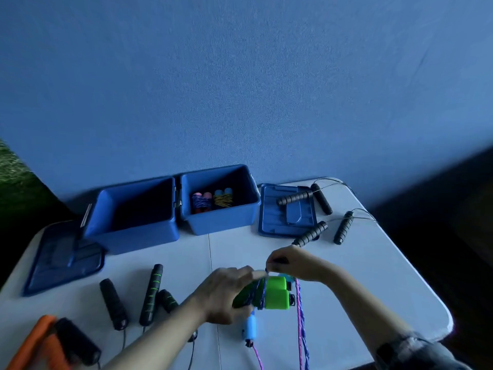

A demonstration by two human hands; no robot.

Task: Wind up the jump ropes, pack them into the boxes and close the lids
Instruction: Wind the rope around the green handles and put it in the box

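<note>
Near edge, left corner: orange handle (32, 340) and a thick black handle (76, 340) lying together; details blurred.
Left hand (224, 295): fingers curled around the pair of green handles (276, 293), holding them just above the desk (373, 263) near the middle of the near edge.
Right hand (290, 263): fingertips pinching the purple rope (260, 292) right over the green handles; the rope is wrapped around them in several turns.
Rope tail: purple and pink strands (301, 329) hang from the bundle down past the near edge.
Blue handle (250, 328): lies on the desk just below the left hand.
Black-and-green handles (150, 295): loose on the desk, near-left area.
Left box (133, 231): far edge, lid off, inside dark.
Right box (221, 222): touching the left box, holds two wound ropes (212, 200).
Lids: one (61, 257) at the left edge, one (282, 222) right of the boxes.
Black foam handles (310, 233): far-right corner, partly on the right lid.
</note>
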